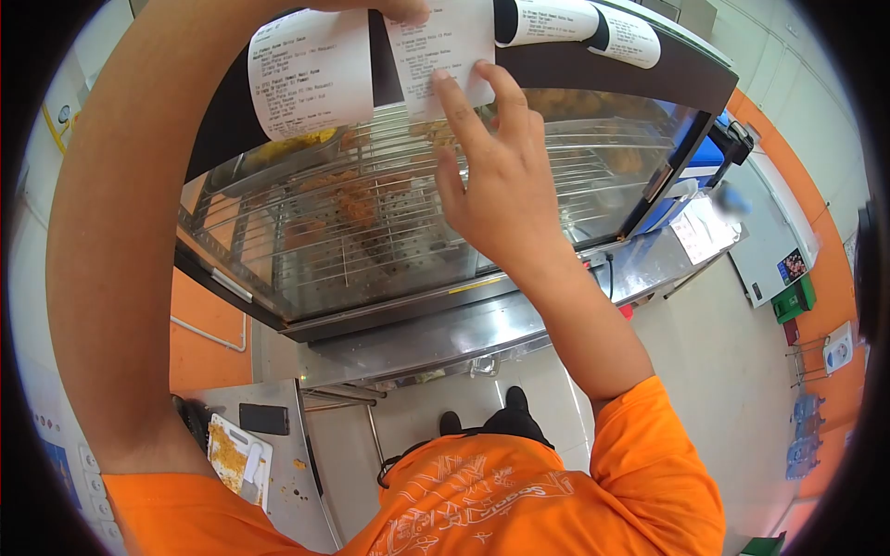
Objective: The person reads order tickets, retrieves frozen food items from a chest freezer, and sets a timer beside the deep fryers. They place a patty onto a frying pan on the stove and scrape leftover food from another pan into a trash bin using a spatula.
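Observation:
Several printed paper slips hang along the top front of a glass-fronted display case [371, 320]. My right hand [505, 176] has its fingers apart, with two fingertips against a narrow slip [422, 69]. At the top edge of the view, the fingers of my left hand [406, 9] lie at the upper part of that same slip; the rest of the hand is cut off. To its left hangs a wider slip [311, 74], and two curled slips [554, 20] hang to the right. Fried food [352, 199] shows behind the glass, on and below wire racks.
The case stands on a steel table [436, 335]. At lower left, a side table [301, 500] holds a dark phone-like object [264, 419] and a white board [239, 463] with crumbs. A blue box [700, 162] stands right of the case, near a white chest [774, 232].

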Available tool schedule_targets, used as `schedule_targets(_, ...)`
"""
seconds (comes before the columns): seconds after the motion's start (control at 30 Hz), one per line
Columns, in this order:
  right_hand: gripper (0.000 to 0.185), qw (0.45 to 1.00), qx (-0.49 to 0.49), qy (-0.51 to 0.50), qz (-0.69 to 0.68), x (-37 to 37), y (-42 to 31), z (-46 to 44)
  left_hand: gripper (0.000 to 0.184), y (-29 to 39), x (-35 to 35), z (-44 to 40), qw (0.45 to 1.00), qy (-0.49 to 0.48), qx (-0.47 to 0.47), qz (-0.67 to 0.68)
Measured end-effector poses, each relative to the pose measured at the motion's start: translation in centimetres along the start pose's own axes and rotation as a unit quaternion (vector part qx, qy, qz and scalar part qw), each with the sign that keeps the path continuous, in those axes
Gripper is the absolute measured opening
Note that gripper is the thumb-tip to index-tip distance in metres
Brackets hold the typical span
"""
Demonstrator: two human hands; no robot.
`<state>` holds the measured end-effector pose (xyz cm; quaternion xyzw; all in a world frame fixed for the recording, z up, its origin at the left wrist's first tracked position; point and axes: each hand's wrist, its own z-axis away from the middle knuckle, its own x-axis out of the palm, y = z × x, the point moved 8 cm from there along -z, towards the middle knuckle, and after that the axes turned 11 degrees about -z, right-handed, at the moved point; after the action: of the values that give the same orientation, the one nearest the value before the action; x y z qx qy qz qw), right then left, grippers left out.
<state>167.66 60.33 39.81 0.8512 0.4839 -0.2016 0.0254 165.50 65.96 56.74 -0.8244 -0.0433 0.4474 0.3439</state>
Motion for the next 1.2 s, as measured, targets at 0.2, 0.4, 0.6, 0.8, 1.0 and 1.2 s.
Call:
schedule_targets(0.2,0.062,1.000,0.021,-0.015,0.007,-0.1,0.0,0.1,0.023,-1.0,1.2,-0.3,0.999,-0.016,-0.008,0.039)
schedule_targets(0.4,0.059,0.999,0.022,-0.030,0.010,-0.2,0.6,0.7,0.024,-0.4,1.0,0.7,0.998,0.063,0.016,-0.016)
schedule_targets(0.6,0.056,0.999,0.024,-0.044,0.013,-0.5,0.5,0.7,0.024,-0.8,1.0,0.4,0.999,0.034,0.005,0.022)
schedule_targets(0.8,0.055,0.998,0.023,-0.057,0.023,-0.8,0.2,0.1,0.020,-1.7,1.1,0.0,0.996,-0.039,-0.041,0.071)
schedule_targets(1.0,0.058,0.993,0.032,-0.086,0.070,-0.9,-0.6,-1.0,0.018,-1.9,1.3,-0.5,0.996,-0.042,-0.009,0.076)
schedule_targets(1.2,0.070,0.997,0.025,-0.050,0.056,-0.7,-0.6,-2.2,0.018,-1.9,1.5,-0.9,0.997,-0.042,0.018,0.064)
